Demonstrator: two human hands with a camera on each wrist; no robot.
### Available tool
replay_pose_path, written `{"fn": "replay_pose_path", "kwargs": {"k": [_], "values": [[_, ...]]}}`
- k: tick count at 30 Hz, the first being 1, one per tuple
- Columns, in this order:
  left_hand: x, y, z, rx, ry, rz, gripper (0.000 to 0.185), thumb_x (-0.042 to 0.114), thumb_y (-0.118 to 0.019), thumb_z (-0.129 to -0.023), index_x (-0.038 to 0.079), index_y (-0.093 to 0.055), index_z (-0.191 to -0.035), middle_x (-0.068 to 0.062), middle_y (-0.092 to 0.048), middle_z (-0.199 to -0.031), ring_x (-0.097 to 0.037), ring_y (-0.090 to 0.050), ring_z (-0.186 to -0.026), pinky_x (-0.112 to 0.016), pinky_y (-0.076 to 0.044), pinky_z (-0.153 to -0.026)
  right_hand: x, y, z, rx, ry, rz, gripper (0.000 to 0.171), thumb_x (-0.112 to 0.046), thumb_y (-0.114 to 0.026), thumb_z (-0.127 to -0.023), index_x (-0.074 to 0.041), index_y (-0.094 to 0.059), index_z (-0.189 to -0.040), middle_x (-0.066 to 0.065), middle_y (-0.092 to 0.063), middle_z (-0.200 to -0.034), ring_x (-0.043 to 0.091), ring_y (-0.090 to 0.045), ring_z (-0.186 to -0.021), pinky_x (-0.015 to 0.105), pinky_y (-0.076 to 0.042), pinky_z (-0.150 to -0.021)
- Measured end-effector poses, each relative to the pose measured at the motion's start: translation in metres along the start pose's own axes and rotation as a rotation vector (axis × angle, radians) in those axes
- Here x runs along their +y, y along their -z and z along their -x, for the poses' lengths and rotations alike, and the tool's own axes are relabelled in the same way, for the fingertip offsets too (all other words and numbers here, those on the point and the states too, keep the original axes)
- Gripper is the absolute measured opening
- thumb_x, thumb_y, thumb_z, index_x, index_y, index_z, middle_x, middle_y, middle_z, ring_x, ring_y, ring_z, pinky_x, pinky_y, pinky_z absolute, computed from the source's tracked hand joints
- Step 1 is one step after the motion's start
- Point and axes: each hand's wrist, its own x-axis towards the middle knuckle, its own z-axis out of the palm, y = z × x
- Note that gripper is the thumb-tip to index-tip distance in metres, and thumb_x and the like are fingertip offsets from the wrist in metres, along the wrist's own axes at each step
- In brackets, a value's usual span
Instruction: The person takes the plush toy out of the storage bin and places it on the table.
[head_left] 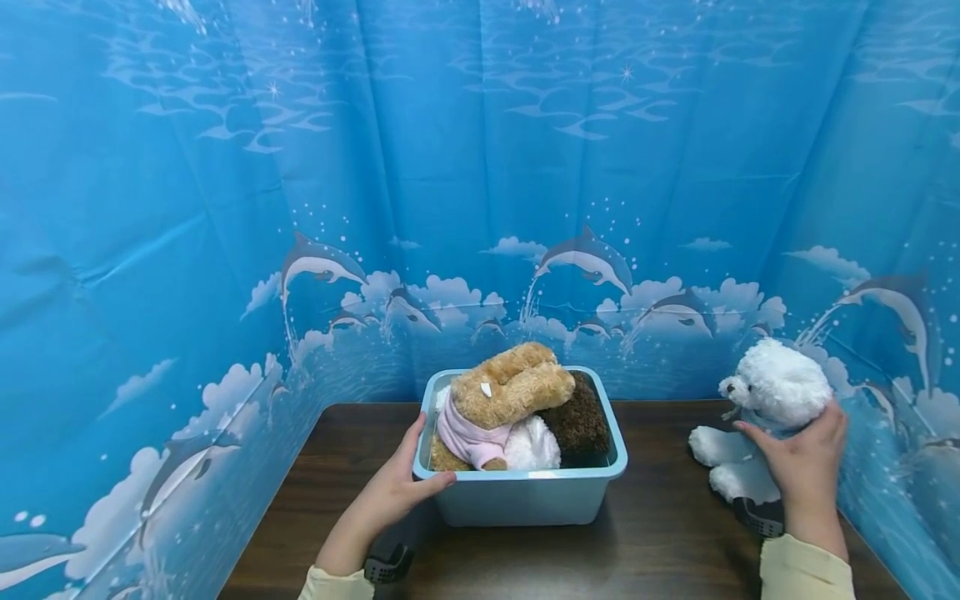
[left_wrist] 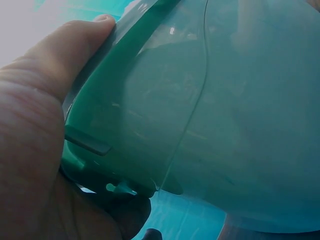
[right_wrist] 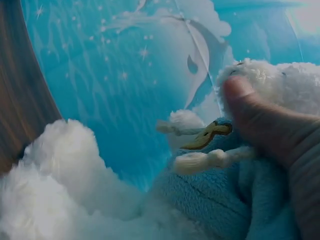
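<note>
A light blue plastic bin [head_left: 525,498] stands at the middle of the table. My left hand [head_left: 393,479] grips its left end, the thumb along the front rim; the left wrist view shows the fingers curled under the rim [left_wrist: 95,135]. On the right, my right hand [head_left: 806,450] holds a white teddy bear [head_left: 780,383] around the neck and upper body. The bear faces left, its legs [head_left: 731,462] hanging forward over the table. In the right wrist view, its blue clothing [right_wrist: 205,200] and a toggle with knotted cords [right_wrist: 210,135] show beside my thumb.
Inside the bin lie a tan plush toy [head_left: 510,383] in a pink top, legs over the far side, a white plush toy [head_left: 534,446] and a dark brown one [head_left: 581,421]. The dark wood table [head_left: 660,533] ends at a blue dolphin-print curtain [head_left: 480,208] on three sides.
</note>
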Motion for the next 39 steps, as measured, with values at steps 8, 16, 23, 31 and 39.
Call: {"fn": "replay_pose_path", "kwargs": {"k": [8,16,23,31,39], "values": [[0.002,0.001,0.0,-0.006,0.022,-0.016,0.118,0.057,-0.081,-0.094,0.026,-0.003,-0.177,-0.012,-0.011,-0.185,-0.047,-0.024,-0.167,-0.077,-0.034,-0.123,0.031,-0.007,-0.002,-0.152,-0.233,-0.002,0.118,0.005,-0.077,-0.088,-0.007,0.007,-0.171,0.035,0.001,-0.169,0.065,-0.013,-0.155,0.077,-0.02,-0.127],[0.003,0.002,0.0,-0.009,0.012,0.007,0.117,0.054,-0.081,-0.095,0.027,-0.002,-0.177,-0.012,-0.012,-0.185,-0.046,-0.024,-0.167,-0.076,-0.033,-0.124,0.056,-0.022,0.004,-0.116,-0.336,-0.077,0.117,0.0,-0.078,-0.088,-0.009,0.006,-0.17,0.032,0.0,-0.17,0.064,-0.017,-0.156,0.073,-0.021,-0.13],[0.004,0.002,0.0,-0.012,0.0,0.013,0.116,0.053,-0.081,-0.095,0.026,-0.002,-0.177,-0.012,-0.012,-0.185,-0.045,-0.024,-0.167,-0.075,-0.033,-0.124,0.06,-0.024,0.004,-0.12,-0.344,-0.041,0.115,-0.016,-0.078,-0.095,-0.014,0.008,-0.171,0.032,-0.002,-0.172,0.065,-0.018,-0.156,0.075,-0.021,-0.128],[0.004,0.002,0.002,-0.017,-0.007,0.024,0.115,0.049,-0.081,-0.096,0.023,-0.003,-0.177,-0.014,-0.013,-0.184,-0.046,-0.025,-0.166,-0.074,-0.034,-0.124,0.064,-0.021,0.008,-0.161,-0.38,0.021,0.123,-0.031,-0.081,-0.096,-0.016,0.014,-0.173,0.041,-0.004,-0.168,0.07,-0.022,-0.15,0.078,-0.025,-0.124],[0.003,0.001,0.0,-0.011,-0.004,0.004,0.117,0.053,-0.08,-0.095,0.023,-0.003,-0.177,-0.014,-0.013,-0.184,-0.046,-0.026,-0.166,-0.075,-0.035,-0.124,0.061,-0.018,0.007,-0.181,-0.436,-0.002,0.129,-0.038,-0.079,-0.097,-0.013,0.025,-0.17,0.039,0.006,-0.174,0.065,-0.008,-0.16,0.073,-0.016,-0.131]]}}
